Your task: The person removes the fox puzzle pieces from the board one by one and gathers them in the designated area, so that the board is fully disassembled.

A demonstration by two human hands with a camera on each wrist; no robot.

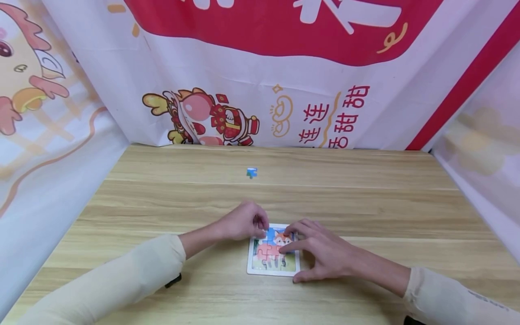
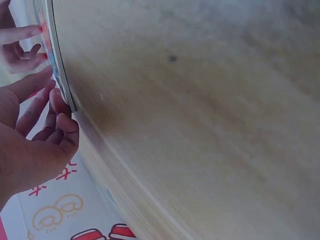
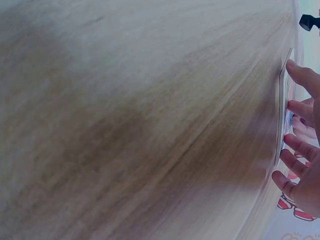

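A small jigsaw puzzle in a white-rimmed tray lies on the table, showing an orange fox on blue and green. At its upper left corner my left hand pinches a puzzle piece between thumb and index finger, the piece mostly hidden by the fingertips. My right hand spreads over the right side, two fingertips resting on the fox and the thumb at the tray's lower right corner. In the right wrist view, the right hand's fingers lie along the tray edge.
A loose blue and green puzzle piece lies farther back on the wooden table. Printed cloth hangs behind the table, with more cloth at both sides.
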